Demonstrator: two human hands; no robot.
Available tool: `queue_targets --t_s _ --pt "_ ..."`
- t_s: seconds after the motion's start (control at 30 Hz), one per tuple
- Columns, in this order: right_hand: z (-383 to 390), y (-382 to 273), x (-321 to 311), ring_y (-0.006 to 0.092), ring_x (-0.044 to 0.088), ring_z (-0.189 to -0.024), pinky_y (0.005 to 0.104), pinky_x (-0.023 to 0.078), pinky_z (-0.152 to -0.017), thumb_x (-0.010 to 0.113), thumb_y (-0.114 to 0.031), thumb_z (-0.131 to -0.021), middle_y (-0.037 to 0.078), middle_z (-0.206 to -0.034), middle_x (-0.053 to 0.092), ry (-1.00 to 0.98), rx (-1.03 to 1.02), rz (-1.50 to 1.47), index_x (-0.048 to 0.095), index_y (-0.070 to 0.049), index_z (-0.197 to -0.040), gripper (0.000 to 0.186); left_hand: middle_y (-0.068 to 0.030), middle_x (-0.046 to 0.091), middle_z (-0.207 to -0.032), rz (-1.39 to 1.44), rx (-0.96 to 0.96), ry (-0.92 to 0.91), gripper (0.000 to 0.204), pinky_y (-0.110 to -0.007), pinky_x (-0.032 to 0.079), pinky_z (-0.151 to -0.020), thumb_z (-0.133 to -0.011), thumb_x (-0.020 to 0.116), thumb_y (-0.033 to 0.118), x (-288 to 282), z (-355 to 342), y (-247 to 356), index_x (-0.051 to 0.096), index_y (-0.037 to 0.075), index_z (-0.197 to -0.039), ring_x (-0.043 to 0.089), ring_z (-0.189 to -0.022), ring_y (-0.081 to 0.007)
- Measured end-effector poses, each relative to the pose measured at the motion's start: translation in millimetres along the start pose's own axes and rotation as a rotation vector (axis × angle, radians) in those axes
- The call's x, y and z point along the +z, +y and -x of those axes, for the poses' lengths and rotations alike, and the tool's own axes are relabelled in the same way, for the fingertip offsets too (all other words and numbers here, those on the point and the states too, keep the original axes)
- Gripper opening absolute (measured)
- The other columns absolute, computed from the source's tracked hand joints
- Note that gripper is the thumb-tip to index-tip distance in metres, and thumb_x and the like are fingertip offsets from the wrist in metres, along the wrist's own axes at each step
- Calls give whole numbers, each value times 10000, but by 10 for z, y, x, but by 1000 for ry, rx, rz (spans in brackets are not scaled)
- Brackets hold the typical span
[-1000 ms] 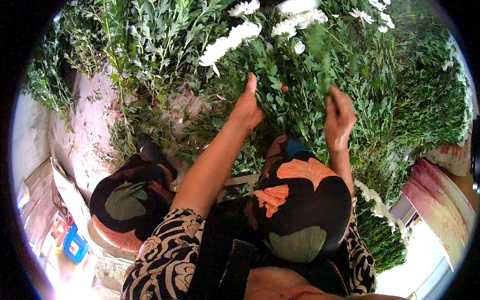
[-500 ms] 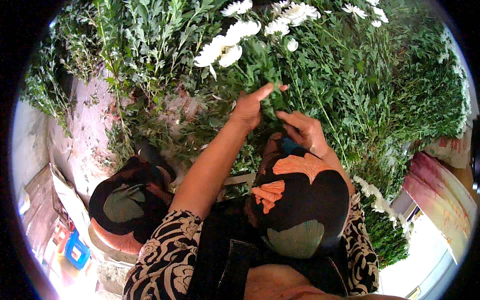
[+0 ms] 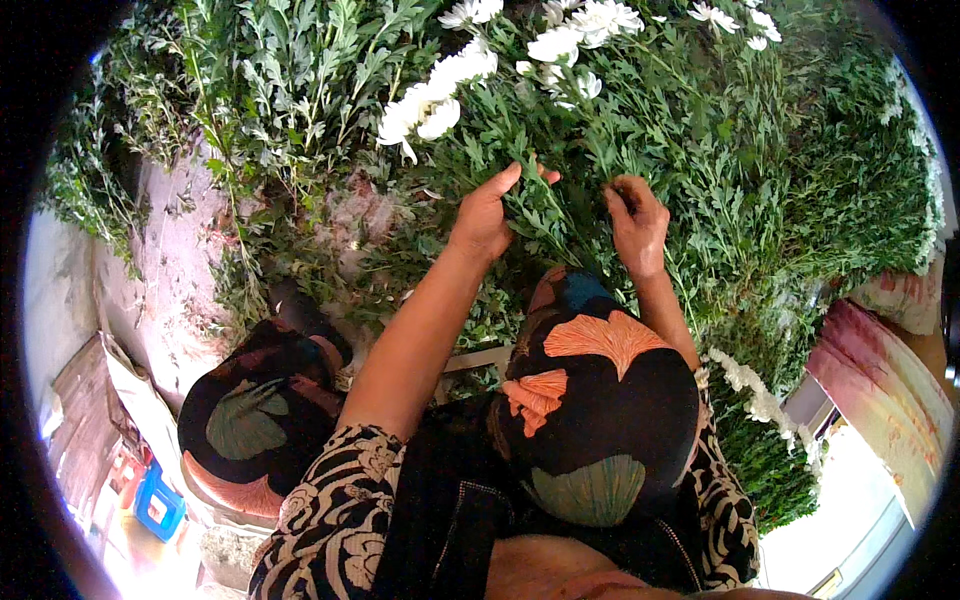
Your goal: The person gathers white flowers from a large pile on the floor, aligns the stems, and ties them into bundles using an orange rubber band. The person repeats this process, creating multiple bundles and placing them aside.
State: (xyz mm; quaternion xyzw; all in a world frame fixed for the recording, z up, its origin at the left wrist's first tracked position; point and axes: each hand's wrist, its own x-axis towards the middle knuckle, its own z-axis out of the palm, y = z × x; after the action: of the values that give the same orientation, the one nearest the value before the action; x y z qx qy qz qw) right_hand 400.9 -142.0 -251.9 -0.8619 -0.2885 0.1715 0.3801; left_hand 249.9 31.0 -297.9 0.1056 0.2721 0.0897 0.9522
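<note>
My left hand (image 3: 485, 218) is closed round the leafy green stems of a bunch of white chrysanthemums (image 3: 425, 108), thumb pointing up along them. The blooms lie up and to the left of it, and the stems slant down past my palm toward my knee. To its right, my right hand (image 3: 640, 222) is closed, fingers curled and pinched on a leafy chrysanthemum stem (image 3: 603, 150). Just where that stem ends among the leaves is hidden. More white chrysanthemum blooms (image 3: 600, 22) lie beyond both hands.
A thick heap of leafy stems (image 3: 740, 170) spreads over the right and far side, with upright foliage (image 3: 310, 70) at the far left. My patterned knees (image 3: 610, 420) are close below my hands. A blue plastic thing (image 3: 158, 502) stands at lower left; a pinkish-yellow cloth (image 3: 880, 385) hangs at right.
My right hand has moved up and right, away from my left hand, and its fingers have curled in. The held blooms have shifted slightly left and down.
</note>
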Motion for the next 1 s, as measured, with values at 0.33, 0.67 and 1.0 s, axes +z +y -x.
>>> queue_targets --t_s 0.33,0.67,1.0 --pt "396 -457 -18 240 601 -648 324 505 -601 693 22 -875 98 -812 627 -91 -350 135 660 -111 -1268 416 -107 695 -1204 -1 -15 -55 464 -426 520 -981 -1078 404 411 199 18 -34 588 47 -1300 661 -1082 -252" --pt "324 -434 53 323 654 -692 382 543 -629 689 19 -827 129 -869 672 -281 -341 53 675 -113 -1234 428 -143 673 -1242 -18 137 -157 556 -434 519 -991 -1046 390 500 69 41 -131 507 66 -1374 659 -1088 -265" --pt "-212 14 346 274 674 -834 358 544 -735 691 -185 -922 138 -955 697 -230 -30 60 673 -32 -1130 259 -172 675 -1192 -18 -34 6 342 -426 508 -972 -989 566 344 -147 119 -108 595 36 -1134 644 -1064 -288"
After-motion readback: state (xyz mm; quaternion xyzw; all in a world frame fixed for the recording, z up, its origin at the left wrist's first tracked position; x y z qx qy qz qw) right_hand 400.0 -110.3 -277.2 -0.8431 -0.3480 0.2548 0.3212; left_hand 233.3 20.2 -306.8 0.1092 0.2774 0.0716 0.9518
